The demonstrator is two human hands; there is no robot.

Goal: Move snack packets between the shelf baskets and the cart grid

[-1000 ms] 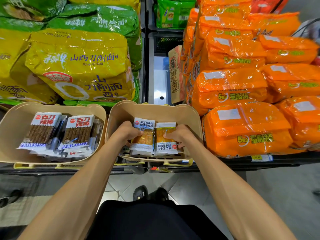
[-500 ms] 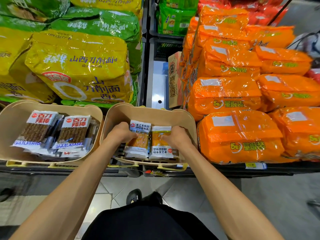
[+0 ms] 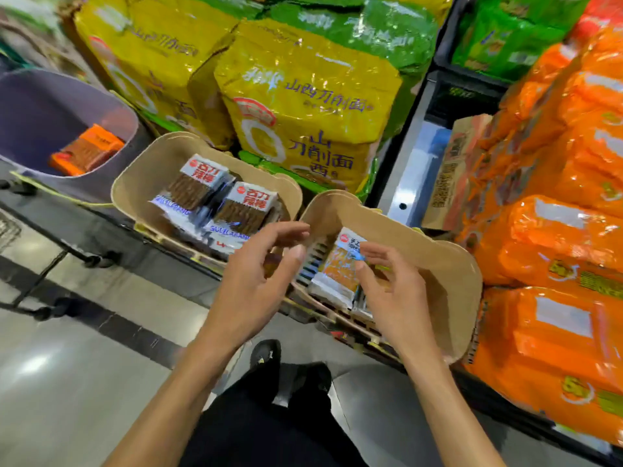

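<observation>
both hands are loosely spread and empty: right hand (image 3: 397, 298) over the orange-and-white snack packet (image 3: 337, 267) in a beige plastic basket (image 3: 448, 261), left hand (image 3: 256, 288) by its left rim.

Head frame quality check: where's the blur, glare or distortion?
Head view: motion blur smears the grey basket and orange bags; glare streaks the yellow bag and floor; wide-angle bending at the edges; left hand and right hand are fairly sharp.

Right beige basket (image 3: 404, 237) open above, floor bare left of its snack packets (image 3: 340, 267); yellow noodle bags (image 3: 303, 96) crowd its far rim; orange packs (image 3: 556, 247) wall the right.
</observation>
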